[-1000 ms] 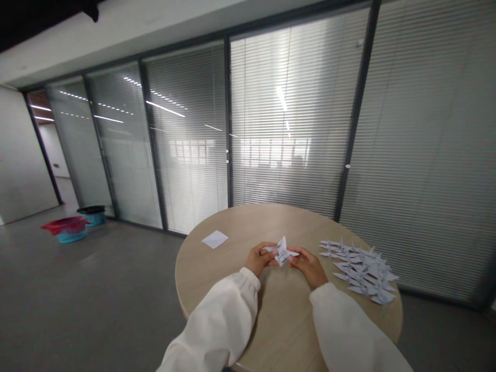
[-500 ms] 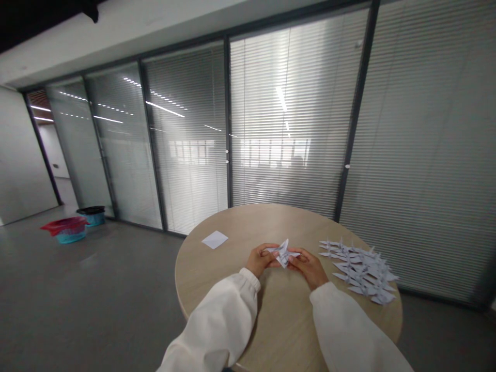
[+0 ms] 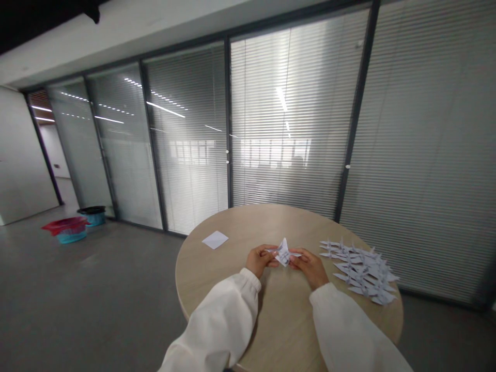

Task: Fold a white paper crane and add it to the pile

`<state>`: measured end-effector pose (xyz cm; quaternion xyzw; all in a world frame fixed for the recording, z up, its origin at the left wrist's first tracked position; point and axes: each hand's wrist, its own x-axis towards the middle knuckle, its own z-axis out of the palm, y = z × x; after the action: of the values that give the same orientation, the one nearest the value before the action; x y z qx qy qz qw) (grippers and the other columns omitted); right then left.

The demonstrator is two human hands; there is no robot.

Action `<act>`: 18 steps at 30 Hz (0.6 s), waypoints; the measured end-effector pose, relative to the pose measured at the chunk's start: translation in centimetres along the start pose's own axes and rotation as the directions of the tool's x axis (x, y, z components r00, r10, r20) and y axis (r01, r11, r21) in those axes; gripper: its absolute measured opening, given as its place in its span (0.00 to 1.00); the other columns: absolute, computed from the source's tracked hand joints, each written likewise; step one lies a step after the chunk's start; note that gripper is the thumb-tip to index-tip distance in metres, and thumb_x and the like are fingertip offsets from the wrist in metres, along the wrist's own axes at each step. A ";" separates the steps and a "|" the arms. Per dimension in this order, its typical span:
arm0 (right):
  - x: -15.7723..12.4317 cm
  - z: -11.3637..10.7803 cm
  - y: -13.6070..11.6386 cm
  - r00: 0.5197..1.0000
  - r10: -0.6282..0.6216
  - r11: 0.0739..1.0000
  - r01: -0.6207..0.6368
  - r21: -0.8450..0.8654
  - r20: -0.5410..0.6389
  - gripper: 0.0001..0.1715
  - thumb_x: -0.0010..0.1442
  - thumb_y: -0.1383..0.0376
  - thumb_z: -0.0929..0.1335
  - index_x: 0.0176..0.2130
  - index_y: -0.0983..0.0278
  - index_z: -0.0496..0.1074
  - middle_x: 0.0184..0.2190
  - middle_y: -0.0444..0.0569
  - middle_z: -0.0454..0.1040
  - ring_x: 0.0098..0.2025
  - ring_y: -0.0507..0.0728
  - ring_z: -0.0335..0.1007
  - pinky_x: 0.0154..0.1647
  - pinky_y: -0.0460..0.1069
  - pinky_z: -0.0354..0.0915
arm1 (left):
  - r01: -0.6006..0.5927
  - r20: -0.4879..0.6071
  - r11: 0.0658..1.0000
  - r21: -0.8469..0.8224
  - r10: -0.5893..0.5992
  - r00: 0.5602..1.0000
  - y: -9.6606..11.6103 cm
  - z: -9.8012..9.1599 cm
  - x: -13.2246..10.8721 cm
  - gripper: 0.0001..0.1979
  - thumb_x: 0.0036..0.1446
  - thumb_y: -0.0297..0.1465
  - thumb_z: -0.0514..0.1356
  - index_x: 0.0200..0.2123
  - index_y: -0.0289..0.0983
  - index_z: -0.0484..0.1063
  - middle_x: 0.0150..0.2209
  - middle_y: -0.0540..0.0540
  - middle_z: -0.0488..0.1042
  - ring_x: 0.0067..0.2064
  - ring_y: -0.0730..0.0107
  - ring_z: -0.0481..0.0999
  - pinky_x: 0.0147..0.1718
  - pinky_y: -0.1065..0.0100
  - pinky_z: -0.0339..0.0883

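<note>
Gripping is two-handed: the left hand (image 3: 259,262) and right hand (image 3: 311,267) pinch opposite sides of the folded paper (image 3: 284,254), at the table's middle, slightly toward 12 o'clock. Versus half a second ago, its peak has shifted from leaning toward 1 o'clock to nearly 12, and its near face has spread; this suggests fold adjustment within an unchanged grip. Surface: round wood-toned table (image 3: 284,310); flat sheet (image 3: 215,239) at 10; folded pieces (image 3: 375,270) between 2 and 3. Room: glass partition with blinds (image 3: 287,155) at 12; lined bins (image 3: 66,227) on the floor (image 3: 127,289) toward 10.
</note>
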<state>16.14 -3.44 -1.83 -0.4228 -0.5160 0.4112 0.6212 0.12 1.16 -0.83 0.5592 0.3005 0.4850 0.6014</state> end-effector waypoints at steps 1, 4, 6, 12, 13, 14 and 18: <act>0.0 0.0 0.0 1.000 0.002 1.000 -0.002 -0.001 0.002 0.27 0.38 0.53 0.70 0.36 0.66 0.70 0.29 0.51 0.75 0.31 0.58 0.71 0.35 0.52 0.67 | 0.006 -0.001 1.000 -0.006 -0.006 1.000 0.0 0.0 0.0 0.20 0.35 0.36 0.64 0.33 0.30 0.70 0.24 0.44 0.74 0.25 0.69 0.73 0.27 0.67 0.69; 0.0 -0.2 0.0 1.000 0.000 1.000 0.000 -0.013 0.006 0.25 0.39 0.54 0.70 0.37 0.65 0.71 0.30 0.51 0.75 0.33 0.59 0.71 0.36 0.52 0.66 | 0.012 0.009 1.000 -0.023 -0.011 1.000 0.1 0.0 0.1 0.19 0.36 0.36 0.64 0.33 0.31 0.70 0.25 0.44 0.75 0.27 0.68 0.73 0.27 0.68 0.69; 0.0 -0.3 -0.1 1.000 0.003 0.999 -0.003 -0.035 0.006 0.23 0.40 0.55 0.70 0.36 0.64 0.71 0.30 0.50 0.75 0.34 0.59 0.71 0.37 0.52 0.66 | 0.010 0.014 1.000 -0.019 -0.010 1.000 0.1 -0.1 0.0 0.19 0.37 0.36 0.63 0.33 0.32 0.71 0.27 0.44 0.75 0.27 0.67 0.74 0.26 0.69 0.68; 0.0 -0.5 -0.2 1.000 -0.008 0.996 0.006 -0.089 -0.017 0.22 0.39 0.56 0.70 0.36 0.62 0.72 0.30 0.49 0.75 0.35 0.60 0.70 0.35 0.52 0.66 | -0.039 -0.021 0.998 0.042 0.039 0.999 0.4 -0.2 -0.2 0.19 0.36 0.36 0.64 0.33 0.30 0.71 0.24 0.44 0.74 0.27 0.68 0.73 0.23 0.70 0.68; 0.0 -0.5 -0.2 1.000 -0.009 0.995 0.006 -0.103 -0.023 0.22 0.39 0.56 0.70 0.36 0.63 0.72 0.30 0.49 0.75 0.35 0.60 0.70 0.34 0.52 0.66 | -0.044 -0.029 0.998 0.048 0.046 0.999 0.4 -0.2 -0.2 0.20 0.35 0.36 0.64 0.33 0.30 0.71 0.24 0.44 0.74 0.27 0.68 0.73 0.23 0.71 0.67; 0.1 -0.5 -0.1 0.999 -0.010 0.993 0.006 -0.116 -0.031 0.22 0.39 0.56 0.70 0.36 0.63 0.72 0.30 0.49 0.75 0.35 0.60 0.70 0.34 0.52 0.66 | -0.049 -0.035 0.997 0.052 0.051 0.998 0.5 -0.2 -0.2 0.20 0.35 0.36 0.64 0.33 0.30 0.71 0.24 0.44 0.74 0.27 0.68 0.73 0.23 0.71 0.67; 0.1 -0.6 -0.1 0.999 -0.013 0.988 0.006 -0.154 -0.044 0.22 0.40 0.57 0.70 0.36 0.64 0.72 0.30 0.49 0.75 0.34 0.59 0.70 0.33 0.50 0.66 | -0.053 -0.049 0.997 0.055 0.056 0.997 0.5 -0.1 -0.2 0.20 0.35 0.36 0.64 0.32 0.30 0.72 0.23 0.44 0.74 0.26 0.69 0.72 0.22 0.72 0.67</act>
<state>16.78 -3.43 -1.75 -0.4762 -0.5339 0.3578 0.6002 -0.18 0.98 -0.42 0.5708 0.3130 0.5069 0.5650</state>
